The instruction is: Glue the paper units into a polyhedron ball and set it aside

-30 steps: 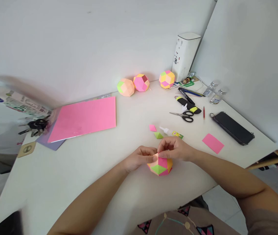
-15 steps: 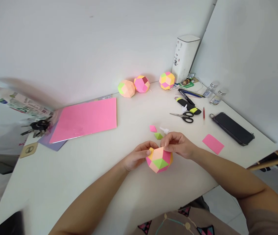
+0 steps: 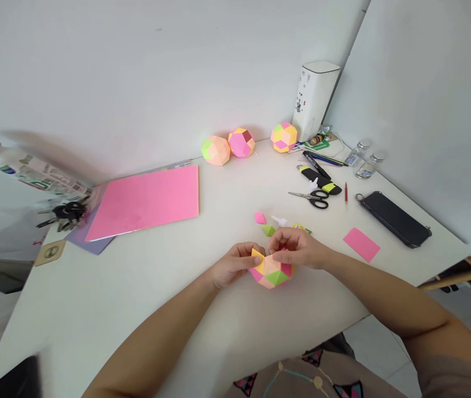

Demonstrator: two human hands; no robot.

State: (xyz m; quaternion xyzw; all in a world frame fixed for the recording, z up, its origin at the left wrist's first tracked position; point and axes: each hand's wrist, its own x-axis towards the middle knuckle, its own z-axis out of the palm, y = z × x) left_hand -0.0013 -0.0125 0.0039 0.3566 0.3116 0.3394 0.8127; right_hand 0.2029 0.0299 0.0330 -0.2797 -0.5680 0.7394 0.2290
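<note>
A paper ball of pink, green, peach and yellow facets (image 3: 276,277) is between my two hands, low in the middle of the view. My left hand (image 3: 237,265) pinches a yellow facet at its upper left, thumb in front. The fingers of my right hand (image 3: 299,249) are closed on the ball's top edge, thumb on a peach facet. Just beyond the hands lie a small pink paper piece (image 3: 260,218), a green folded piece (image 3: 268,230) and a white nozzle-like item (image 3: 279,221). The fingertips behind the ball are partly hidden.
Three finished-looking paper balls (image 3: 216,151) stand by the wall. Pink sheets (image 3: 148,202) lie at left, near keys (image 3: 68,211) and a bottle (image 3: 32,171). Scissors (image 3: 318,198), a cutter (image 3: 322,179), a pink card (image 3: 361,244), a black case (image 3: 396,218) and glass jars (image 3: 369,166) are at right.
The ball has tilted and its yellow facet now stands up higher by my left thumb. My right hand has shifted slightly left, and a small yellow-green packet shows behind it.
</note>
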